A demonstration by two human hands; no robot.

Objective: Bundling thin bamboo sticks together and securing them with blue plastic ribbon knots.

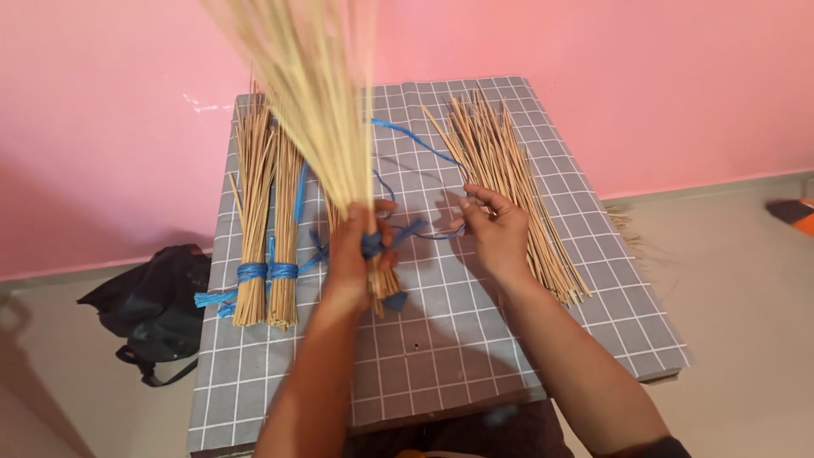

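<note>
Above the grey checked board (441, 373), left hand (356, 259) clamped around a stick bundle (309, 93) at its blue tie (373, 244), long axis upright, tips fanning upward; right hand (496, 229) pinching the blue strip beside loose sticks (509, 187); two tied bundles (267, 212) lie left.

held bundle (318, 102): thin, dry, pale straw-coloured sticks, matt; the raised tips are blurred
binding on held bundle (373, 244): blue plastic strip, slightly shiny, crumpled where the left hand (356, 259) grips it
tied bundles (264, 212): the same pale matt sticks, bound with flat blue plastic tape
loose sticks (509, 187): dry, stiff, rough-looking slivers, matt tan
blue strip (415, 140): thin plastic ribbon, smooth, faint sheen
tabletop (441, 339): grey covering with a white grid, smooth and matt
bag (153, 305): black, soft cloth-like material, dull
wall (102, 127): pink paint, matt
floor (746, 288): beige, smooth, faint sheen
</note>
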